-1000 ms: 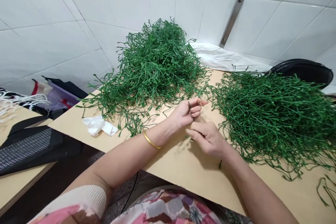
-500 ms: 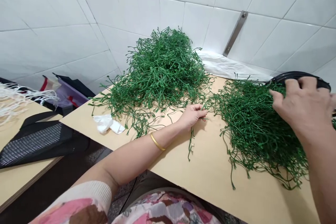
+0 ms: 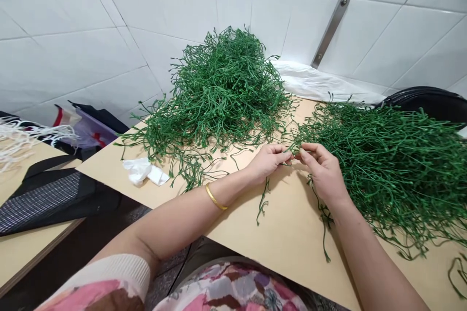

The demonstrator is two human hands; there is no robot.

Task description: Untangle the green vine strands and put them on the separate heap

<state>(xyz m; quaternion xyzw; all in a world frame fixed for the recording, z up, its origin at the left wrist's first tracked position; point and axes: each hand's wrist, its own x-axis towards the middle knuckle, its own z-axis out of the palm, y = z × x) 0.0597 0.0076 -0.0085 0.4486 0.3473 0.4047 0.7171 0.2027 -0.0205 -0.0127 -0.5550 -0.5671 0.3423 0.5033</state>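
Observation:
My left hand pinches thin green cords, with a few short lengths hanging below its fingers. Opposite it, my right hand is closed, fingertips pinching at the same green cords so that the hands nearly touch. What exactly lies between the right fingertips is partly hidden. Behind my left hand rises a large tangled pile of green cords with small forked or knotted ends. Another spread heap of green cords lies to the right, beside and behind my right hand.
Crumpled white tissue lies on the wooden table, left side. White cloth or plastic and a round black object sit by the tiled wall. A metal bracket is fixed there. A second table holds white cords and a black mesh-patterned bag.
My right hand has come from the right-hand heap, inward and toward me, to meet my left hand. My left hand keeps its pinch in nearly the same place.

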